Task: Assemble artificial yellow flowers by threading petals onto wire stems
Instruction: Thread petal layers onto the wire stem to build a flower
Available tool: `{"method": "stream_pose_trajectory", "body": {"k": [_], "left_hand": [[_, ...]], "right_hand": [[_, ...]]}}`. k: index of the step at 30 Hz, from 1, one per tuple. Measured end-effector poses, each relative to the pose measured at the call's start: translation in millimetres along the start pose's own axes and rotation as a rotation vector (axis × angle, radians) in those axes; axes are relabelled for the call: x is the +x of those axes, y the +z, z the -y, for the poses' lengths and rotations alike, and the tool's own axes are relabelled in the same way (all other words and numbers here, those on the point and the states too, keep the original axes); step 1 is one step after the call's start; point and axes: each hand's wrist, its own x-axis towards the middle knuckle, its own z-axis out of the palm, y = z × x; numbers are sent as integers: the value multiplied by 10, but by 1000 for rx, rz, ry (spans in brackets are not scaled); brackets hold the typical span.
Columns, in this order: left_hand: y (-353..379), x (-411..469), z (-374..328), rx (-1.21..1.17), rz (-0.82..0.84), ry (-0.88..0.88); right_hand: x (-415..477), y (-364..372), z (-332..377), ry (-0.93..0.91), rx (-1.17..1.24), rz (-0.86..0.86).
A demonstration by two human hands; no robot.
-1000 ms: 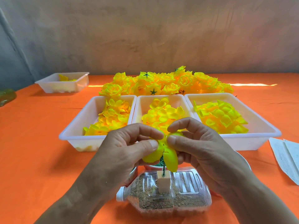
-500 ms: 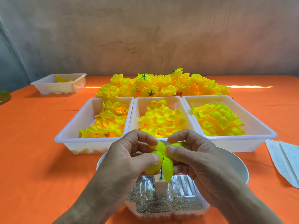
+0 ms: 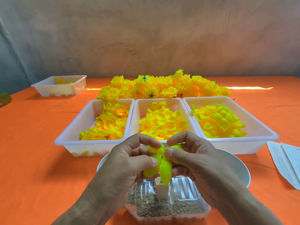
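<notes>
Pinching a yellow petal piece [image 3: 164,171] with both hands, I hold it just above a pale block [image 3: 161,191] that stands on a clear sand-filled bottle [image 3: 186,207] lying on its side. My left hand [image 3: 129,161] grips the petals between thumb and index finger, and my right hand [image 3: 191,159] does the same from the other side; the other fingers are curled behind. A small dark point shows at the centre of the petals; I cannot tell if it is the wire stem. Behind the bottle is a white bowl [image 3: 233,164]. Further back, three white trays [image 3: 84,148] stand side by side, each with loose yellow petals [image 3: 162,122], and behind them lies a pile of finished yellow flowers [image 3: 162,86]. All is on an orange tablecloth [image 3: 32,143].
</notes>
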Motion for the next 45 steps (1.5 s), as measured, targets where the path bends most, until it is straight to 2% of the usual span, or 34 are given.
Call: {"method": "stream_pose_trajectory", "body": {"k": [14, 24, 28, 32, 36, 40, 45], "left_hand": [[-102, 22, 260, 175, 48, -171], [-110, 29, 422, 244, 35, -253], [-152, 22, 315, 309, 96, -270], [-305, 42, 114, 543, 48, -133], [-244, 72, 146, 528, 125, 34], [-8, 103, 407, 585, 199, 86], [26, 131, 603, 672, 145, 122]], "right_hand": [[7, -100, -217, 49, -262, 6], [11, -141, -403, 145, -260, -2], [-5, -185, -382, 131, -304, 11], [3, -308, -220, 56, -507, -46], [84, -418, -97, -47, -725, -141], [210, -409, -74, -63, -762, -161], [343, -382, -101, -65, -810, -108]]}}
